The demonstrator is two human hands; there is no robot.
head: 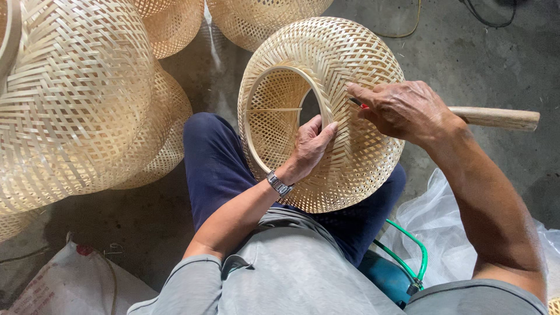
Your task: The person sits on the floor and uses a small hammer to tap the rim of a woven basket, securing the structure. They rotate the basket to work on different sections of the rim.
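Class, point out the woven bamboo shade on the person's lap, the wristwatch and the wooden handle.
woven bamboo shade point(361, 52): head view, upper woven wall.
wristwatch point(279, 184): head view, metal band.
wooden handle point(496, 118): head view, bare shaft.

Soft, even daylight, bright on the stacked woven baskets point(76, 99) at far left; dim shadow on the concrete floor point(484, 64). Sharp focus, slight wide-angle bending at edges.

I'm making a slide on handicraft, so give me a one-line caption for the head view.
Left hand steadies a woven bamboo shade on the lap while the right hand works a red-tipped tool into its weave.
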